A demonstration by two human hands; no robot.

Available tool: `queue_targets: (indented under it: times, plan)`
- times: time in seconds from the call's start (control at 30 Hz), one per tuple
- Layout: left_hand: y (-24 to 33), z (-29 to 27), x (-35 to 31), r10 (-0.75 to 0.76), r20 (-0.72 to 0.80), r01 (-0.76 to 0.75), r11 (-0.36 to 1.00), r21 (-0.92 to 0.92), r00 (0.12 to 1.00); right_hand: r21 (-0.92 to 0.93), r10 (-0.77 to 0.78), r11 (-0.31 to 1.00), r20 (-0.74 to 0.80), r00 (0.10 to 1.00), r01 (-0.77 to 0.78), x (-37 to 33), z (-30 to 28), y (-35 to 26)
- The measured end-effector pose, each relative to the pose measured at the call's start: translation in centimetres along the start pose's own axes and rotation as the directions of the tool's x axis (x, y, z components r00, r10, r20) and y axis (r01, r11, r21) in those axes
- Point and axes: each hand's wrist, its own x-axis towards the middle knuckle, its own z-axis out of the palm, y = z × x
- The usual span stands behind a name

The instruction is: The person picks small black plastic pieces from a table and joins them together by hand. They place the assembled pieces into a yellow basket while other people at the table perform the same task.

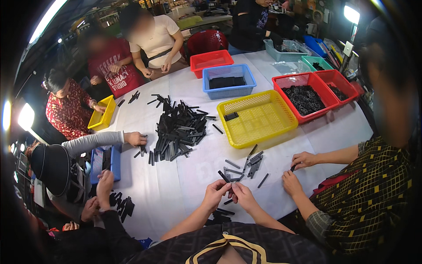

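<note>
My left hand [215, 195] is closed around a thin black strip [223, 176], whose upper end sticks out beyond the fingers. Thumb and fingertips of my right hand [244, 197] pinch at the strip's lower end, which the fingers mostly hide. Just past my hands lies a loose group of black and dark grey strips [255, 164]. More black pieces [218, 216] lie close to my body, partly covered by my forearms. Farther off, left of centre, rises a big heap of similar black strips [181, 127].
Beyond the loose strips stands a yellow basket [263, 139] holding a few black pieces. Blue [228, 93] and red baskets [303, 115] stand behind it. At my right a co-worker's hands [299, 171] hold a small dark piece; other people sit or stand round the white-covered table [154, 189].
</note>
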Motion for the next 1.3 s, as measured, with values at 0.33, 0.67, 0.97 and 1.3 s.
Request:
queue_targets:
  times: [0.33, 0.67, 0.97, 1.3]
  plan:
    - [3.2, 1.9, -3.2, 0.042, -0.089, -0.066, 0.956, -0.287, 0.995, 0.51, 0.223, 0.8, 0.237, 0.946, -0.316, -4.1, 1.2, -3.6]
    - [5.6, 2.6, -5.5, 0.041, -0.048, -0.049, 0.979, -0.2, 0.998, 0.603, 0.16, 0.726, 0.319, 0.934, -0.33, -5.9, 2.0, -3.7]
    - [7.8, 0.9, -6.8, 0.046, 0.06, -0.029, 0.967, -0.254, 0.997, 0.18, -0.028, 0.984, 0.129, 0.991, 0.004, -7.0, 3.6, -4.9]
    - [8.6, 2.1, -9.1, 0.129, 0.072, -0.129, 0.992, -0.012, 0.989, 0.105, -0.003, 0.994, 0.168, 0.986, -0.015, -8.3, 4.9, -6.2]
